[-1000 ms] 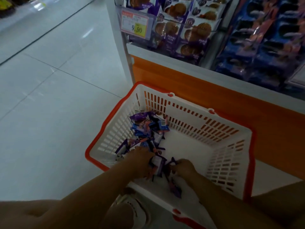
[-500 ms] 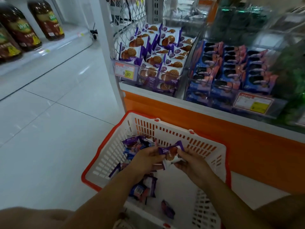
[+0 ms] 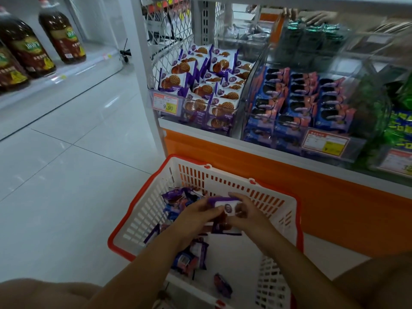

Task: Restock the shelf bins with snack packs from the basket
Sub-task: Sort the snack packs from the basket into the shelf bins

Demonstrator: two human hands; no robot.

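A white basket with a red rim point(image 3: 225, 177) stands on the floor in front of the shelf. Several purple and blue snack packs point(image 3: 176, 199) lie inside it. Above the basket, my left hand point(image 3: 196, 217) and my right hand point(image 3: 247, 214) together hold a small stack of purple snack packs point(image 3: 225, 207), fingers curled round its ends. The clear shelf bin of purple waffle packs point(image 3: 205, 85) sits up and behind the basket, with a 9.90 price tag on its front.
A bin of blue cookie packs point(image 3: 296, 103) and green packs point(image 3: 399, 128) stand to the right of the purple bin. An orange shelf base point(image 3: 323, 188) runs behind the basket. Oil bottles point(image 3: 60, 32) line a low shelf at the left. Another person's hand point(image 3: 316, 17) reaches in at top right.
Both hands lifted out of the basket with purple packs and now hold them together above it. The view has tilted up onto the shelf bins.
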